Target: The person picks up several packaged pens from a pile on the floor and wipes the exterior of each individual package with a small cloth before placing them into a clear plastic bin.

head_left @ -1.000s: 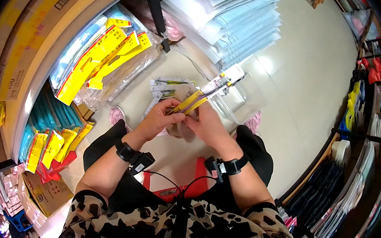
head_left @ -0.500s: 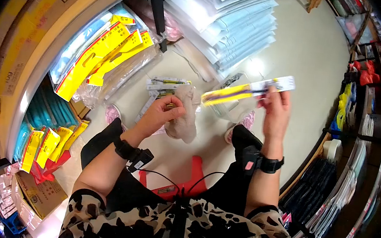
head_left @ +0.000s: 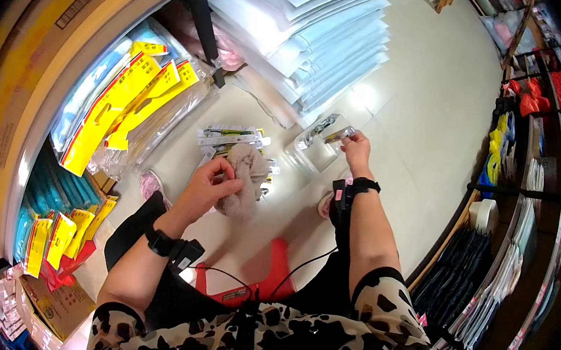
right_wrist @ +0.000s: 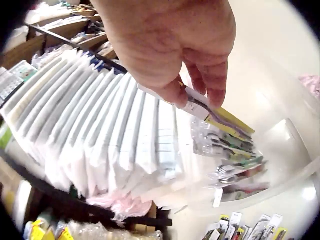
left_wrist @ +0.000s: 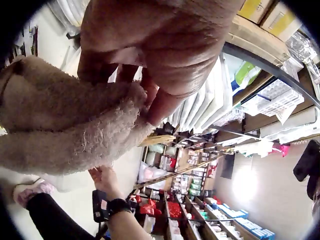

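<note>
My left hand (head_left: pixel 205 191) pinches a fuzzy beige cloth (head_left: pixel 247 175), which fills much of the left wrist view, bunched and hanging from the fingertips. Between thumb and fingers, my right hand (head_left: pixel 357 151) holds a packaged toothbrush (right_wrist: pixel 227 121) with a yellow and white backing, tilted downward. It reaches over a clear plastic box (head_left: pixel 319 162) on the floor. Several other packaged toothbrushes (right_wrist: pixel 242 167) lie along one side inside that box. Beside the cloth, more packaged toothbrushes (head_left: pixel 226 135) are piled on the floor, partly covered by the left hand and cloth.
A tall stack of white and pale blue packs (head_left: pixel 307 48) stands just beyond the box. Yellow-topped packages (head_left: pixel 117 100) hang over the shelf edge at left. Loaded shelves (head_left: pixel 531 201) line the right side. A red stool (head_left: pixel 277 270) shows between the legs.
My right hand has carried the packaged toothbrush away from the cloth, out to the right, then forward and down over the clear box. My left hand keeps its hold on the cloth.
</note>
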Demonstrator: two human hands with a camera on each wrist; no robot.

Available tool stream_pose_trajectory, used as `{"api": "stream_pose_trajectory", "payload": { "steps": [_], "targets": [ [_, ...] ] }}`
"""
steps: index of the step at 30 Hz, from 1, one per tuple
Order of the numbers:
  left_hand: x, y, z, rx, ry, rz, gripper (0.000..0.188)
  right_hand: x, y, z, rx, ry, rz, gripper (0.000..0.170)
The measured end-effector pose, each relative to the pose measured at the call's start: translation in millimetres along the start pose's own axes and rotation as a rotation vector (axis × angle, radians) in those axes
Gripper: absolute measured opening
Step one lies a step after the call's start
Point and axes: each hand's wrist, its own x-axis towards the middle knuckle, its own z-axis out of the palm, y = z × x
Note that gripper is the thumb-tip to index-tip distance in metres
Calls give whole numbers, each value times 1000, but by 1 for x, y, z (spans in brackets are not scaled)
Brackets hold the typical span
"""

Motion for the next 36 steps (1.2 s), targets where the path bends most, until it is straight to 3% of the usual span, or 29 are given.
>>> {"api": "stream_pose_trajectory", "payload": {
  "steps": [5, 12, 26, 30, 31, 34, 36],
  "targets": [
    [3, 2, -7, 6, 5, -79, 19, 27, 41, 34, -23, 35, 96, 10],
    [6, -3, -9, -53, 13, -128, 19, 55, 78, 67, -112, 22, 28, 10],
    [6, -5, -8, -9, -15, -119, 19, 63, 89, 65, -112, 20, 61, 43],
    [5, -7, -10, -7, -26, -137, 19, 25, 25, 35, 121, 38, 169, 41],
    [4, -9, -11, -12, -28, -128, 19, 24, 22, 30, 183, 49, 147, 24],
    [1, -7, -10, 19, -27, -84, 18, -8, -33, 9, 250, -60, 190, 9],
    [-1, -9, -9, 14, -39, -71, 18, -46, -75, 6, 333, -204, 161, 9]
  ]
}}
